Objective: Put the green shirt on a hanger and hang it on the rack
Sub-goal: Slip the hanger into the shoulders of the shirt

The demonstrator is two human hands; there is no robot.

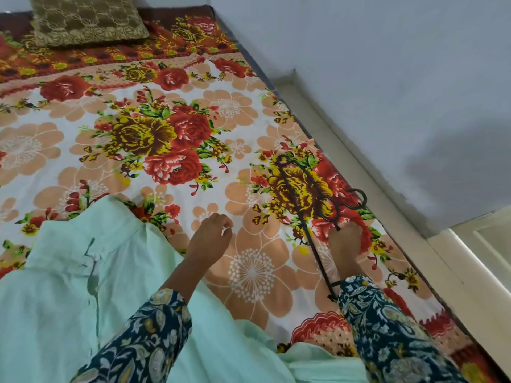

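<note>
The pale green shirt (69,286) lies spread on the floral bed sheet (110,111) at the lower left, its collar end pointing up the bed. A dark metal hanger (296,205) lies on the sheet at the right, hook toward the wall. My right hand (345,244) rests on the hanger's near shoulder, fingers closed on the wire. My left hand (213,233) hovers just right of the shirt's edge with loosely curled fingers and nothing in it. No rack is in view.
An olive embroidered pillow (85,20) sits at the head of the bed. A pale wall (387,78) and a low ledge (331,139) run along the bed's right side. A white door frame (475,258) stands at the right.
</note>
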